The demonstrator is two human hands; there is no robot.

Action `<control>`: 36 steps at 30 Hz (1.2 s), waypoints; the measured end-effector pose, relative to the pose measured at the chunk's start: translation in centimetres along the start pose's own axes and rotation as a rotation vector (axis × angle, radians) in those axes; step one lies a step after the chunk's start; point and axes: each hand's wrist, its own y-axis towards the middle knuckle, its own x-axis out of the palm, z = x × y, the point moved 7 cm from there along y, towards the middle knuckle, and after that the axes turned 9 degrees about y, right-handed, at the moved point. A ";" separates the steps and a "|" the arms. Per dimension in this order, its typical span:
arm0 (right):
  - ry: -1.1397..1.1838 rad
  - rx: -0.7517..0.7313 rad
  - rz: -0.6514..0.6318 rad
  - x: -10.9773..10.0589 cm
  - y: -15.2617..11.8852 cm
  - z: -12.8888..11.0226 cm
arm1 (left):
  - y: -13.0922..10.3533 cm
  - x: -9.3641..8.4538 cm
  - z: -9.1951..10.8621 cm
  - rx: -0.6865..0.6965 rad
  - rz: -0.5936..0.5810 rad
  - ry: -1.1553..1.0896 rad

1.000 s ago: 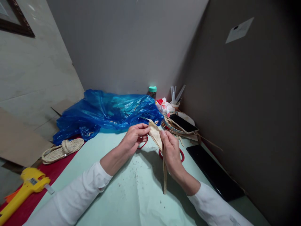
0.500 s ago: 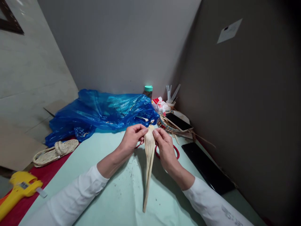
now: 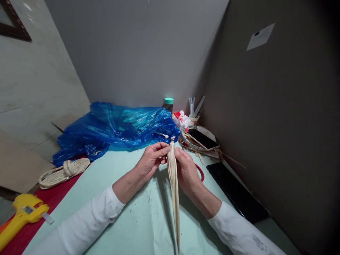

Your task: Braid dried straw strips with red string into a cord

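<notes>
1. Head view, the only one I've got: both my hands are up over the pale green counter (image 3: 138, 219), pinching the top end of a dried husk strip (image 3: 174, 184). My left hand (image 3: 151, 159) has its fingers closed on the strip's upper tip from the left, and my right hand (image 3: 186, 170) is clamped on it from the right, just below. The two hands are practically touching, with the strip sandwiched between them.

2. The bit that matters: the strip's long axis runs nearly straight up and down, hanging from my fingertips toward me, its lower end running off the bottom edge of the picture. Both hands sit at the same top end, so neither is really nearer; the free tail is all below them.

3. Around it: crumpled blue plastic bag (image 3: 117, 127) behind my hands, a coil of braided rope (image 3: 62, 172) off to the left, the yellow glue gun (image 3: 21, 216) at the left edge, and a phone (image 3: 205, 139) lying on a basket to the right.

4. Versus half a second ago: the strip was spread wider and flatter near the top, now it's gathered much narrower, and its tail has swung a little to the right. My hands have closed in on each other.
</notes>
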 end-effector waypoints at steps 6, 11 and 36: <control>-0.055 0.044 0.043 -0.5 0.0 0.8 | -0.1 0.4 0.0 0.014 0.001 0.093; -0.129 0.084 0.045 -0.6 -0.4 1.1 | -0.3 -0.4 -0.1 0.007 0.124 0.084; -0.347 0.270 0.083 -1.1 -0.7 0.5 | 0.2 -3.3 1.5 0.105 0.324 0.305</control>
